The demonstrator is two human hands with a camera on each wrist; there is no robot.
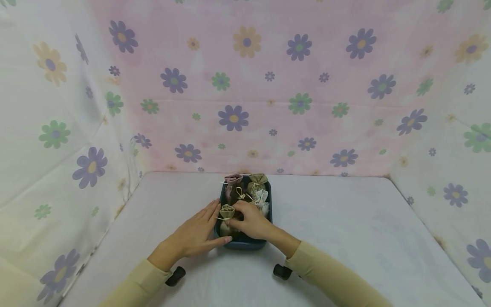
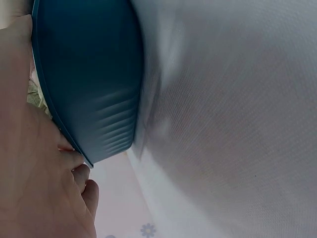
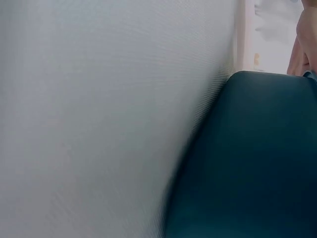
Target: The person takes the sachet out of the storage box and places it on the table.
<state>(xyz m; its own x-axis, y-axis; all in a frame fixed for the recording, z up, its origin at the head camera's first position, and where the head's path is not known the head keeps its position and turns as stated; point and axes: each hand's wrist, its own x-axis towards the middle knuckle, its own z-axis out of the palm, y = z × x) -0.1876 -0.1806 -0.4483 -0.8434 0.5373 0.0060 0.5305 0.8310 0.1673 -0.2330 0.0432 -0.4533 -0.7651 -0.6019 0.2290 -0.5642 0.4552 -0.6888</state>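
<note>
A dark blue plastic bin (image 1: 245,244) stands in front of me, holding several small drawstring pouches. My left hand (image 1: 195,230) rests along its left rim, fingers extended forward and thumb toward the front corner. In the left wrist view, the fingers of the left hand (image 2: 44,163) lie over the rim beside the ribbed bin wall (image 2: 94,74). My right hand (image 1: 251,219) reaches in over the bin's right side. Its thumb and fingers hold a khaki drawstring pouch (image 1: 227,211) at the front left; its lower part is partly hidden.
Behind the khaki pouch are a mauve pouch (image 1: 233,179), a brown pouch (image 1: 238,196), an olive pouch (image 1: 258,181) and a white pouch (image 1: 261,197). The white-covered table (image 1: 337,230) meets flowered cloth walls (image 1: 268,94) at the back and sides.
</note>
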